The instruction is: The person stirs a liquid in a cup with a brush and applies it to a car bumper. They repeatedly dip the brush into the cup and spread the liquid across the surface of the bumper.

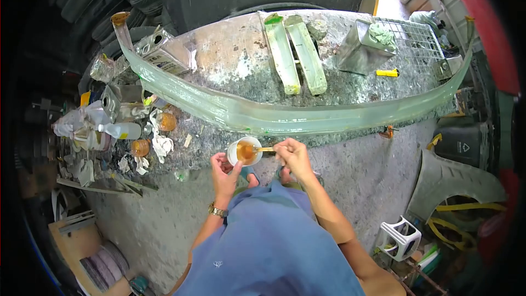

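Stained concrete workbench (350,96) fills the view ahead of me, with a long translucent green fibreglass bumper strip (285,118) curving across it. Two pale green rectangular moulded pieces (296,55) lie beyond, beside a dented metal can (361,49). At the bench's near edge my left hand (224,172) curls its fingers around a small white cup of amber resin (244,151). My right hand (293,156) pinches a thin stick (263,149) dipping into that cup.

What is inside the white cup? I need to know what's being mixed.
The cup, held by the left hand, contains amber liquid. The right hand holds a stick dipped in it. The liquid hides the bottom.
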